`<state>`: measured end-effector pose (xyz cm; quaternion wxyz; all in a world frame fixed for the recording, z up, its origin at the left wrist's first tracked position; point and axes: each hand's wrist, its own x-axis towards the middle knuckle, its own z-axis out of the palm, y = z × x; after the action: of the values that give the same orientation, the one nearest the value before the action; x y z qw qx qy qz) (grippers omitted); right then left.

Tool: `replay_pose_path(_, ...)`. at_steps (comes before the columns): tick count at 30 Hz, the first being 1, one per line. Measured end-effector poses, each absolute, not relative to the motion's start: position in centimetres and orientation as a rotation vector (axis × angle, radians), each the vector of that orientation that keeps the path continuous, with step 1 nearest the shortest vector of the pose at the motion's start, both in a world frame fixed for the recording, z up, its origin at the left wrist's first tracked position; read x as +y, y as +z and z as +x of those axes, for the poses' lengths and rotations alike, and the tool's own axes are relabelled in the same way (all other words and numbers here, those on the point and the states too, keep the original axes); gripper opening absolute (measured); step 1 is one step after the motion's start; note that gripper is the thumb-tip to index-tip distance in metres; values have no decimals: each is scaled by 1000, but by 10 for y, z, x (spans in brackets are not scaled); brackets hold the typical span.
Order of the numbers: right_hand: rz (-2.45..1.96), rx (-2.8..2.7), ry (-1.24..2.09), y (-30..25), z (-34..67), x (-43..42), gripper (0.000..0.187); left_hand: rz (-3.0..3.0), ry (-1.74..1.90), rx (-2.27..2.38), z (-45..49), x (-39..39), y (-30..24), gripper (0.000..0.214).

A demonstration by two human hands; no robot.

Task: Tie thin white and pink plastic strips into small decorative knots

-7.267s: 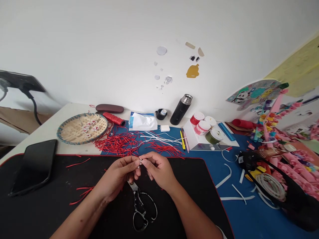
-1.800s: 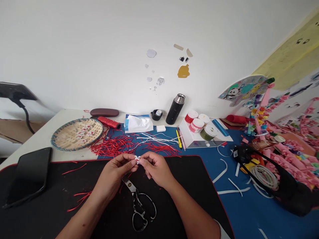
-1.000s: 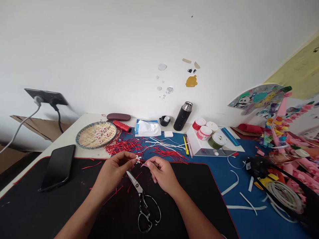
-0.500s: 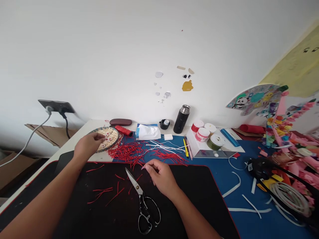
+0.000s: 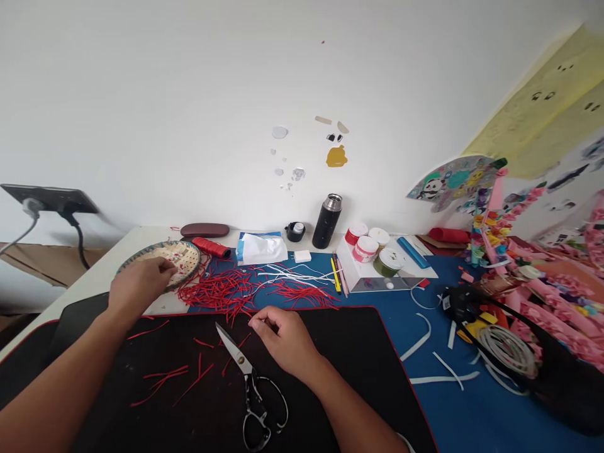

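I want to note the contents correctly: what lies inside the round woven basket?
A few small red-and-white pieces lie on the basket's weave. The left hand covers its near part, so anything there is hidden.

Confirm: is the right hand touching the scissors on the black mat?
Apart. The head view shows a strip of bare black mat between the right hand and the scissors, which lie flat to its left.

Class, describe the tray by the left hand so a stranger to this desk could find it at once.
Find the black mat in front of the person and go past its far left edge. There the left hand reaches a shallow round tray. It alone is woven, pale straw, left of the red strips.
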<state>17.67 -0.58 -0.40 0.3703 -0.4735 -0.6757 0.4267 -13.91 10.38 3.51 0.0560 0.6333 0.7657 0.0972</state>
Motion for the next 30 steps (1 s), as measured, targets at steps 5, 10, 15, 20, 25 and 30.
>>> replay_pose_path(5, -1209, -1761, 1115, -2, 173, -9, 14, 2168, 384, 2166, -90, 93, 33, 37)
replay_pose_path(10, -1226, -1828, 1072, 1, 173, -11, 13, 2370, 297, 1834, -22, 90, 15, 32)
replay_pose_path(15, -1248, -1888, 1036, 5, 173, -13, 14, 2465, 199, 1710, 16, 106, 7, 34)
replay_pose_path(20, -1250, -1989, 1004, 9, 173, -14, 15, 2518, 83, 1654, 37, 122, 2, 31)
replay_pose_path(25, -1266, -2036, 983, 13, 174, -13, 16, 2537, 4, 1644, 46, 133, -3, 31)
replay_pose_path(30, -1245, -2110, 943, 17, 175, -15, 15, 2564, -42, 1632, 48, 140, -3, 36)
